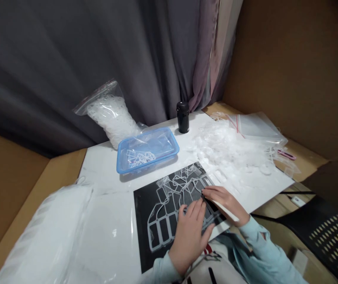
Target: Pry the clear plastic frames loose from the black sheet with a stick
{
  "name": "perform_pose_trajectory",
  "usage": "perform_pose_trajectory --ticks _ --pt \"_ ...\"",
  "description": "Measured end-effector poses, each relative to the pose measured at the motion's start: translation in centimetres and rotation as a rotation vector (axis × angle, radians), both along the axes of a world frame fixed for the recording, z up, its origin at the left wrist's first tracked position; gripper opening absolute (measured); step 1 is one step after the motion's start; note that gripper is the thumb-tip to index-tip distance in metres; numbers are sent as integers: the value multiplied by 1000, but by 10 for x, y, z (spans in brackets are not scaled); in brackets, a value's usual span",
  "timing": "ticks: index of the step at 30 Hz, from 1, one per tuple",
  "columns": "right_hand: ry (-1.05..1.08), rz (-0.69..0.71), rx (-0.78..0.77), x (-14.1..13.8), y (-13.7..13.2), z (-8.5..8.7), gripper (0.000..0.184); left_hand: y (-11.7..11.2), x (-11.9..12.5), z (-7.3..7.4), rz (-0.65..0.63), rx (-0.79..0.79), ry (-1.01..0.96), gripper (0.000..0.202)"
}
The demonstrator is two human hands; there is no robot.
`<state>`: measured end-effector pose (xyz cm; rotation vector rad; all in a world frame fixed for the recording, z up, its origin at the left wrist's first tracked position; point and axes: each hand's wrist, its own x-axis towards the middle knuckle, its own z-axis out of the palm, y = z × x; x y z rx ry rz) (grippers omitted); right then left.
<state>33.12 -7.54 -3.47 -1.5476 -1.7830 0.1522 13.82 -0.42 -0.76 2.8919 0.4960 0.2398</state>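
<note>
In lower middle of frame, right hand [226, 205] is grasping white-handled tool [226, 210], open left hand [190, 244] presses clear plastic lattice [160, 193] on black mat [141, 236]

The left hand [189, 240] presses palm down with fingers spread, while the right hand [225, 204] curls in a pinch, its wrist angled inward.

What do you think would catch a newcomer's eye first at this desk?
The black sheet in front stands out, its pale plastic lattice under the left hand and a white-handled tool in the right hand. Behind it sit a blue tray and, to the right, a heap of clear plastic.
</note>
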Motion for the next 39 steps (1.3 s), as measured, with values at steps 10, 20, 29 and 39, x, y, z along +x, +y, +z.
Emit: perform_pose_trajectory --ticks 10,20,29,39 --pt "249 -44 -29 -10 -1 14 22 0 -1 1 12 -30 -21 51" --pt "238 -44 -19 -12 -6 11 23 -2 -3 -1 9 -23 -18 51" --pt "260 -81 8 -16 -5 6 22 -2 -4 -2 13 -49 -14 51" --pt "297 -203 50 -25 -1 -2 17 1 -3 -2 10 -58 -23 51"
